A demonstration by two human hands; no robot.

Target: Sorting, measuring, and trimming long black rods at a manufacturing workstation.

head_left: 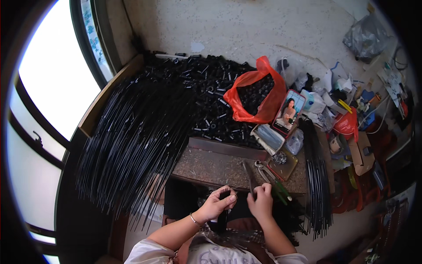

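Down at the lower middle of the head view we see our two hands close together above our lap. Our left hand is curled, thumb and fingers pinched on a short black tube that hangs down from the grip. Our right hand is closed in a loose fist just beside it; something thin and dark seems pinched in its fingertips, but we cannot tell what. One bracelet sits on the left wrist.

Just beyond the hands lies the counter, a speckled slab. On its right part we count one pair of pliers with green handles, and one small tray with a dark clump in it.

Farther back, one orange plastic bag stands open, full of black pieces, and one phone leans against it, screen lit. A heap of short black tubes, too many to count, spreads behind the counter. We count two bundles of long black rods: a large fan at left, a narrow one at right.
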